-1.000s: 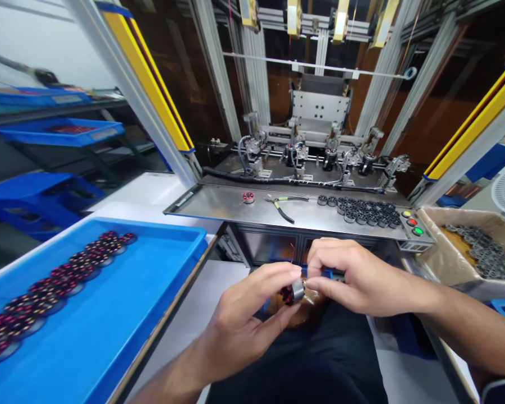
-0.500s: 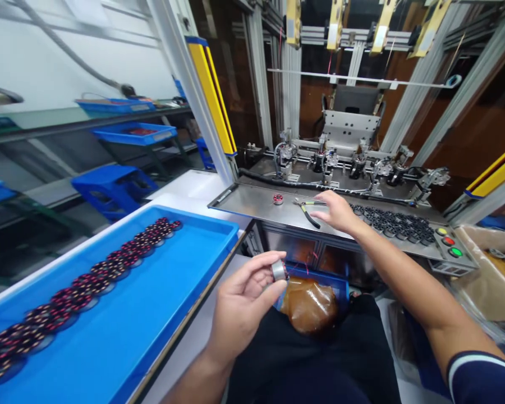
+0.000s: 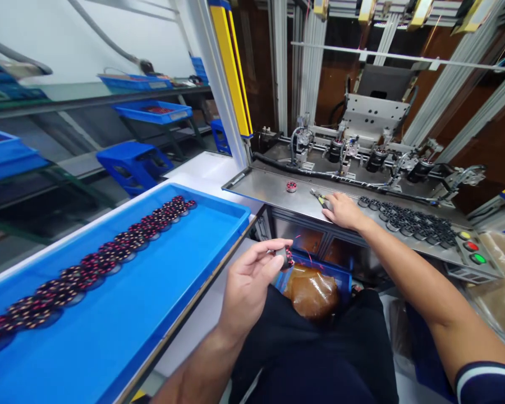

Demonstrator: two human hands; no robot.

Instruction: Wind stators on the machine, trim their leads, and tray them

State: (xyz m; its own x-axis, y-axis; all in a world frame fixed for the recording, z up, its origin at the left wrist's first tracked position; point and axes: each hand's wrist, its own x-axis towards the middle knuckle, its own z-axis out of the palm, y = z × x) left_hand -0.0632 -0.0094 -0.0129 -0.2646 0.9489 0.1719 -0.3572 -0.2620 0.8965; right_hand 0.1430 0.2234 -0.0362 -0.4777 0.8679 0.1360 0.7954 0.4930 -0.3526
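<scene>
Between the thumb and fingers of my left hand [image 3: 252, 275] is a small wound motor stator [image 3: 286, 257], with red and dark windings facing right and thin red wire ends near it. My right hand [image 3: 343, 211] is closed around the handles of cutting pliers [image 3: 320, 198] on the metal ledge. Their jaws point away to the left, and my fingers hide part of the grips. Left of the pliers a second stator [image 3: 292, 186] with red windings rests on the ledge.
A blue tray [image 3: 185, 252] at left holds rows of wound stators [image 3: 118, 247]. Many black stator cores [image 3: 412, 220] cover the ledge's right part, beside push buttons [image 3: 471, 246]. Behind stands a winding machine [image 3: 374, 129]. A bag-lined blue bin [image 3: 315, 292] sits below, a carton [image 3: 499, 280] at right.
My right hand has come down onto the pliers and closed on them; their spread handles have come together. The stator in my left hand has turned, and the view has shifted left.
</scene>
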